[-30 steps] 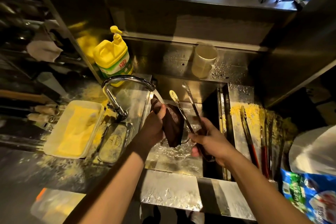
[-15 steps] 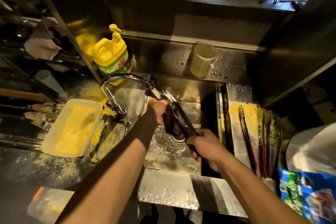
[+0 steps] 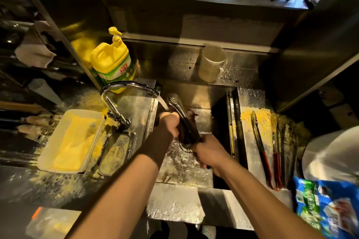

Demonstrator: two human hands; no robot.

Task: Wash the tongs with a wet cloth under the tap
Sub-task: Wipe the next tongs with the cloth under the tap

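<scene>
Closed since a second ago, tongs [image 3: 175, 103] sit cloth-wrapped [image 3: 184, 132] in my left grip [image 3: 170, 123], right hand [image 3: 209, 153] clenching handles; wet steel could slip.

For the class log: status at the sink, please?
Left hand grips cloth round tongs. Right hand holds tongs' handle end. Tap running. Nothing in the way.
</scene>
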